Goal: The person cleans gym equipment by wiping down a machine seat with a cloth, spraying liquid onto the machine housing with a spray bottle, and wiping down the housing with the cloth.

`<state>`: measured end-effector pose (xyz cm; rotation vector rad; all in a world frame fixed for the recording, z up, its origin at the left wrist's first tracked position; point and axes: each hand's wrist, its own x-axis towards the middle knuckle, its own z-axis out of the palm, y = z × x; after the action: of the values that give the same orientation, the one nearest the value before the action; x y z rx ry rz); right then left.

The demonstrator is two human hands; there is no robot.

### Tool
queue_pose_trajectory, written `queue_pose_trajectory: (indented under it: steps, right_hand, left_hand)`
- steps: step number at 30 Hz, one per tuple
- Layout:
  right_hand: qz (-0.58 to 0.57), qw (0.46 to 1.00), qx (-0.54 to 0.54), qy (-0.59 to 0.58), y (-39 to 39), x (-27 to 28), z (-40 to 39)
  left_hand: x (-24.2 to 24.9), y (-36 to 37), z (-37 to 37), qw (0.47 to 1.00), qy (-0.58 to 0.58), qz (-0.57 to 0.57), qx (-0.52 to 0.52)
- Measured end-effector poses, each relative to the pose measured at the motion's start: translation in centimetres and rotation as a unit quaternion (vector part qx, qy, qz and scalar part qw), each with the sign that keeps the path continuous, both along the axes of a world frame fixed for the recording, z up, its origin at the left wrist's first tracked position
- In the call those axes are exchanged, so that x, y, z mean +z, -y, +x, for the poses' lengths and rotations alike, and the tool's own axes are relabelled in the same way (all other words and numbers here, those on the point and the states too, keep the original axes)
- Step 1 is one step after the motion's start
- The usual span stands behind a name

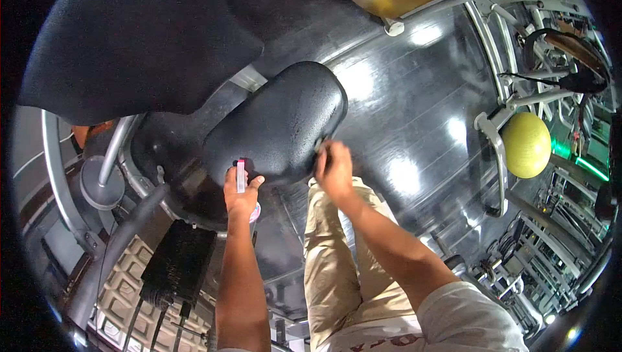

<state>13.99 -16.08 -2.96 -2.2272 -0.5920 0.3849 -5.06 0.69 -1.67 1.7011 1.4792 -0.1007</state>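
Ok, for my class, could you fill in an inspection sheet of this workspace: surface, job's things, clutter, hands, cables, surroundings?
Surface: black padded seat with rounded corners, shiny, with wet-looking speckles.
Job's things: white-and-pink plastic bottle, apparently a sprayer, partly hidden; small dark item, too hidden to identify.
Clutter: yellow-green round exercise ball, off to the right.
Hands: left hand grips the bottle; right hand curls around the dark item at the seat's edge.
Cables: nothing seen clearly.
Surroundings: dark glossy floor with bright reflections; silver metal gym frames.

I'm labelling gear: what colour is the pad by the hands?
The pad is black, in head view.
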Motion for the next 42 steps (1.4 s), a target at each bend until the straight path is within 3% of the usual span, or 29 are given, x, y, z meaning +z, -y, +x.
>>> queue_pose_trajectory:
  steps: [1, 5, 7, 10, 13, 17, 21, 24, 25, 27, 28, 31, 32, 35, 37, 39, 42]
  right_hand:
    - [-0.009, 0.999, 0.027, -0.028, 0.4, 0.9, -0.8]
    - [-0.053, 0.988, 0.136, 0.047, 0.9, 0.2, 4.1]
    - [-0.010, 0.999, -0.019, 0.027, -0.2, -1.0, 5.6]
    - [-0.006, 0.988, -0.149, 0.028, -1.7, -1.9, 4.2]
    - [0.013, 0.999, -0.023, 0.048, -0.5, -0.4, -0.3]
    - [-0.058, 0.982, 0.170, 0.050, 1.6, 0.8, 2.4]
    - [-0.080, 0.994, -0.036, 0.069, -1.3, -0.4, 9.3]
    - [-0.039, 0.993, -0.105, 0.037, -2.3, -1.3, 8.1]
    - [0.004, 0.998, -0.056, 0.035, -1.8, -1.4, 7.0]
    - [-0.007, 0.992, 0.104, 0.075, 0.9, -1.1, 2.7]
    - [-0.039, 0.986, 0.157, 0.040, 1.3, 0.2, 1.3]
    - [-0.080, 0.956, 0.273, 0.079, 0.6, 1.8, 4.3]
    - [-0.084, 0.954, 0.278, 0.072, 0.3, 0.9, 5.9]
    - [-0.057, 0.988, 0.055, 0.132, -3.8, 2.2, 10.3]
    - [-0.082, 0.983, 0.011, 0.165, -5.1, 1.2, 9.8]
    - [-0.090, 0.976, 0.192, 0.057, -3.4, 1.6, 6.5]
    - [-0.079, 0.938, 0.331, 0.062, -2.9, 2.8, 1.0]
  left_hand:
    - [0.0, 0.0, 0.1, 1.000, 0.001, 0.001, 0.001]
    - [-1.5, 0.2, -1.2, 0.999, 0.029, 0.019, -0.008]
    - [-1.2, 0.5, -1.0, 1.000, 0.020, 0.014, 0.002]
    - [-0.8, 0.5, -0.9, 0.999, 0.031, 0.009, 0.017]
    - [-1.3, 0.4, -0.8, 0.999, 0.040, 0.025, 0.006]
    - [-1.7, 0.8, -1.6, 0.998, 0.062, 0.025, 0.016]
    - [-0.9, 0.9, -1.1, 0.999, 0.030, 0.044, -0.002]
    - [-0.8, 1.0, -1.3, 0.998, 0.044, 0.038, 0.002]
    - [-0.8, 1.0, -1.2, 0.998, 0.054, 0.035, 0.012]
    - [-1.0, 0.8, -1.4, 0.997, 0.058, 0.052, -0.004]
    - [-1.5, 0.7, -1.5, 0.996, 0.054, 0.073, -0.024]
    - [-1.2, 1.1, -1.0, 0.996, 0.053, 0.064, -0.016]
    - [-1.1, 1.0, -0.9, 0.997, 0.055, 0.056, -0.010]
    - [-1.4, 0.9, -1.6, 0.998, 0.042, 0.052, -0.007]
    - [-1.6, 0.9, -1.6, 0.998, 0.031, 0.049, 0.000]
    - [-1.3, 0.8, -1.6, 0.998, 0.044, 0.049, -0.006]
    - [-0.7, 0.9, -0.9, 0.998, 0.046, 0.044, 0.004]
